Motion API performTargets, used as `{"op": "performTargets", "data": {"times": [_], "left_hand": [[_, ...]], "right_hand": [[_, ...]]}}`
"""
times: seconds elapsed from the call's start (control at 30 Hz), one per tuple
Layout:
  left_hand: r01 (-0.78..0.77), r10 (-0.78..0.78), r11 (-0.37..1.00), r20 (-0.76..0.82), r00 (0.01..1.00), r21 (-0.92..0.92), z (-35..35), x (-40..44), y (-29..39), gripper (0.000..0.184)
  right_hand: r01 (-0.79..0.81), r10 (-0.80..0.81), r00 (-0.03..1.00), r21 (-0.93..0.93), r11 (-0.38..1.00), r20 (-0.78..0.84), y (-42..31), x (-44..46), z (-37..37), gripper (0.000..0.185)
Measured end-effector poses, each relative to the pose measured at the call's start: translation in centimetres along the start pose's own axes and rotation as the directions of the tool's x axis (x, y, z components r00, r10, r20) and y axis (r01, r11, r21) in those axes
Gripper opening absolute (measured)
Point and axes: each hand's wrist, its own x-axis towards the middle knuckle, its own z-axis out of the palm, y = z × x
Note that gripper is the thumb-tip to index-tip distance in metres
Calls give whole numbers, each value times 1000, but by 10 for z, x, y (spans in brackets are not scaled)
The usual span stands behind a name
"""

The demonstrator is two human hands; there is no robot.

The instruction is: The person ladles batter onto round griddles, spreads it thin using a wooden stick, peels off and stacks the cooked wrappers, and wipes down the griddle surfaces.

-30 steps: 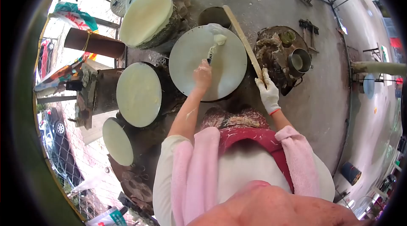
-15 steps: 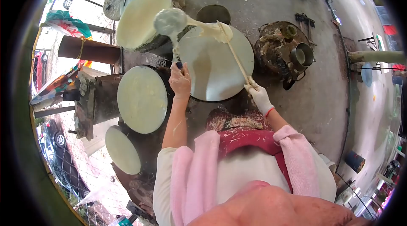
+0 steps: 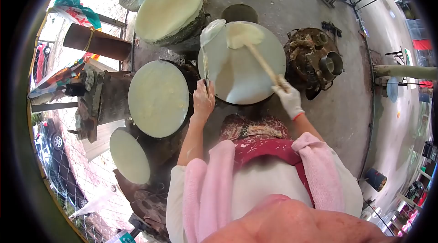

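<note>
A large round griddle [image 3: 270,56] lies in front of me, with a pale patch of batter [image 3: 235,36] near its far side. My left hand [image 3: 203,99], bare and smeared with white, is closed around the handle of a batter-coated ladle [image 3: 212,32]. The ladle's bowl is tipped at the griddle's far left edge. My right hand [image 3: 289,99], in a white glove, grips a wooden batter spreader [image 3: 263,65]. Its far end rests in the batter, and the head is partly hidden there.
Other round griddles bearing pale layers stand at the left [image 3: 158,99], the lower left [image 3: 130,156] and the far left [image 3: 169,10]. On the right, a metal pot [image 3: 331,64] sits on a crusted drum [image 3: 305,53]. Behind the griddle is a dark round container [image 3: 240,13].
The ladle has moved from beyond the griddle's left side to its far left edge and tilted; the stream of batter from it is gone. The batter patch on the griddle is wider.
</note>
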Motion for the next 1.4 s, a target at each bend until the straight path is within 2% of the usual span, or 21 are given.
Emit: {"op": "performTargets", "data": {"times": [0.03,0.1,0.17,0.23,0.3,0.37,0.4,0.43,0.47,0.53,0.6,0.7,0.77,0.8,0.9,1.0,1.1,1.13,1.23,1.3,1.4], "left_hand": [[-139,156,965,-62,986,223,-1,-9,-9,28],[-323,470,702,-72,880,635,-1,-28,-24,31],[-337,403,787,-18,915,517,7,-38,-36,32],[-227,210,934,91,973,274,4,-37,-33,30],[142,-133,989,181,974,-36,-6,-34,-24,29],[-136,127,968,58,990,210,-20,-45,-22,30],[-268,292,882,-3,956,388,-28,-50,-23,31],[-206,240,943,-105,965,263,-22,-54,-24,32],[-148,171,981,-195,966,127,-12,-62,-27,32],[-287,351,839,-57,935,462,-21,-59,-17,30],[-115,131,936,-28,991,333,-25,-63,-6,26],[218,-215,972,-45,976,81,-44,-55,34,16],[369,-379,925,-152,913,-86,-55,-53,71,13],[209,-210,977,-288,934,-33,-42,-66,63,13],[441,-478,828,-26,878,-345,-28,-53,87,16],[423,-434,899,-118,893,-109,-26,-52,93,14],[556,-552,830,-202,809,-42,-24,-62,110,12],[621,-614,782,-229,755,-54,-23,-70,117,11],[693,-667,719,-241,705,38,-14,-92,121,14],[683,-641,717,-250,725,141,-9,-99,126,20],[645,-575,705,-295,763,294,-11,-115,138,21]], "right_hand": [[87,-90,989,-36,996,-115,13,3,-11,50],[-123,162,981,297,947,-109,49,13,-11,48],[-466,416,880,241,852,230,-4,-1,4,46],[-548,466,823,240,801,325,-23,-2,31,51],[-343,287,900,128,931,327,-22,4,22,55],[50,-50,992,-1,999,118,4,20,-9,51],[-14,4,997,120,993,81,19,31,-27,54],[87,-84,996,128,988,-25,57,50,-33,53],[-119,106,986,99,988,125,48,50,-34,52],[-366,316,889,100,925,332,-31,33,-19,50],[-422,352,813,54,905,464,-28,41,-4,49],[-140,89,869,69,988,486,6,64,-24,51],[122,-137,945,70,990,296,31,98,-60,50],[-10,-21,949,98,995,316,34,116,-68,50],[-345,338,745,-103,933,575,-29,116,-69,50],[-343,337,634,-138,929,696,-36,114,-52,51],[91,-100,752,47,995,652,26,158,-69,51],[-20,-37,778,83,996,627,15,177,-83,51],[140,-172,761,101,985,625,12,219,-71,48],[-162,318,569,-276,948,758,-39,190,-70,47],[-124,249,511,-217,968,823,-24,180,-66,47]]}}
